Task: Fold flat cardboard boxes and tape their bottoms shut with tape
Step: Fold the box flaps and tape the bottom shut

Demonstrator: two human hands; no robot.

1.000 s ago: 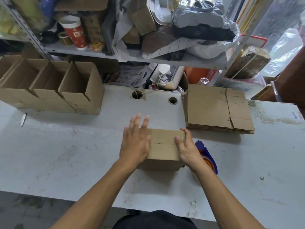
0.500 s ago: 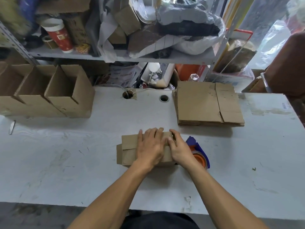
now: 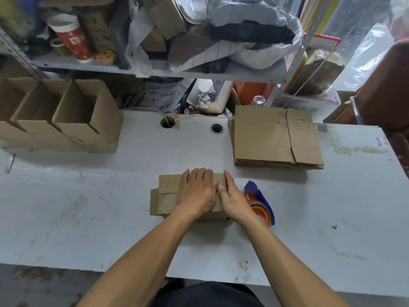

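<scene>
A small cardboard box (image 3: pixel 169 191) stands bottom-up in the middle of the white table (image 3: pixel 88 218), its two bottom flaps folded shut with a seam between them. My left hand (image 3: pixel 197 191) lies flat on the flaps, fingers straight. My right hand (image 3: pixel 230 196) presses flat on the box's right end, touching the left hand. A blue tape dispenser (image 3: pixel 261 200) with an orange roll lies just right of the box, partly hidden by my right wrist. A stack of flat boxes (image 3: pixel 274 138) lies at the back right.
Three folded open boxes (image 3: pixel 88 120) stand in a row at the back left. Two cable holes (image 3: pixel 217 128) are in the table near the back edge. A small cutter (image 3: pixel 9 163) lies at the far left. Cluttered shelves (image 3: pixel 177 72) rise behind the table.
My left hand slid from the box's left side to its right half, exposing the left part of the flaps. My right hand moved from the right edge onto the top.
</scene>
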